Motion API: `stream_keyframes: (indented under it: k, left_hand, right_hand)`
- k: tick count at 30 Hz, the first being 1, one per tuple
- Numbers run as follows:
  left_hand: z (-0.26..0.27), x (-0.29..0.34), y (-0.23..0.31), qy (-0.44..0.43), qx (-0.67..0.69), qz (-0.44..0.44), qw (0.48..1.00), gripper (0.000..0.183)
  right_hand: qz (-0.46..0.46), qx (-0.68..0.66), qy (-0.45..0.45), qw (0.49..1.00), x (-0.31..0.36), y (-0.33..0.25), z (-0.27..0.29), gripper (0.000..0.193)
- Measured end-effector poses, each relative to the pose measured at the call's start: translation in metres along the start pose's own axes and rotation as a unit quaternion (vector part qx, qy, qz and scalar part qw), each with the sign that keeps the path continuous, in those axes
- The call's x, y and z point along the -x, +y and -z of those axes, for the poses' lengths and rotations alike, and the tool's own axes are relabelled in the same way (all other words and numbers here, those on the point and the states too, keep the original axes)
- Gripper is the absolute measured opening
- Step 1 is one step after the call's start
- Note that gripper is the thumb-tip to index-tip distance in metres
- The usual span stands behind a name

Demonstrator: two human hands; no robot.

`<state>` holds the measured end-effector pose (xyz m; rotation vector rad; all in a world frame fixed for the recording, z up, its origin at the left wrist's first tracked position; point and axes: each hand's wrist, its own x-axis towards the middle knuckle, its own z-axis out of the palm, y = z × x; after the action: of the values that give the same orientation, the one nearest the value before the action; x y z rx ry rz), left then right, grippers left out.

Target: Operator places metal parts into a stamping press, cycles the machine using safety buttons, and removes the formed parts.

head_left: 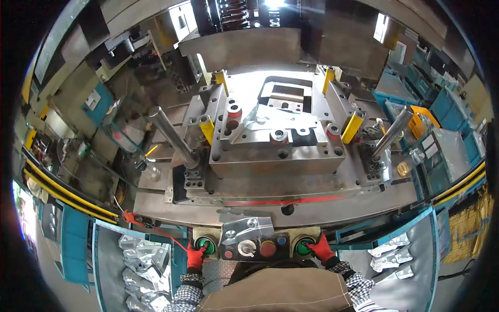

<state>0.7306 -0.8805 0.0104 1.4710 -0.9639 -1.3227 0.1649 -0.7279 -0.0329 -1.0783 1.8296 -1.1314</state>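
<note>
Press bed point(332, 211) edge far | left bin point(106, 260), right bin point(426, 255), room between | left hand point(196, 256) on near left green button point(209, 247), can't tell how open | right hand point(322, 249) half-open, only touching right green button point(301, 248)

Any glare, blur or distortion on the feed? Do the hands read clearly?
Head view: glare whitens the die block toward its rear, the light at the top edge is blown out; head view: the left yellow rail bends with the fisheye; head view: a pale patch by the right sleeve is smeared, but left hand and right hand read clearly.
</note>
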Motion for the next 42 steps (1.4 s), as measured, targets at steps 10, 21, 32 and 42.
stream_keyframes:
  k: [10, 21, 32, 42]
  left_hand:
    - [0.005, -0.008, -0.022, 0.020, 0.013, -0.033, 0.999, 0.068]
    - [0.031, -0.009, -0.021, 0.056, -0.011, -0.056, 0.997, 0.083]
    - [0.041, -0.021, 0.005, -0.064, -0.069, 0.053, 0.994, 0.066]
    - [-0.172, -0.031, 0.327, -0.162, -0.220, -0.345, 0.898, 0.032]
  right_hand:
    - [0.021, -0.067, -0.035, 0.997, 0.000, -0.005, -0.002, 0.072]
    - [0.015, 0.021, -0.002, 1.000, 0.000, -0.029, -0.007, 0.070]
    - [-0.001, -0.037, -0.028, 0.999, 0.010, -0.043, 0.008, 0.082]
    - [-0.005, -0.123, -0.083, 0.989, 0.011, -0.052, 0.027, 0.082]
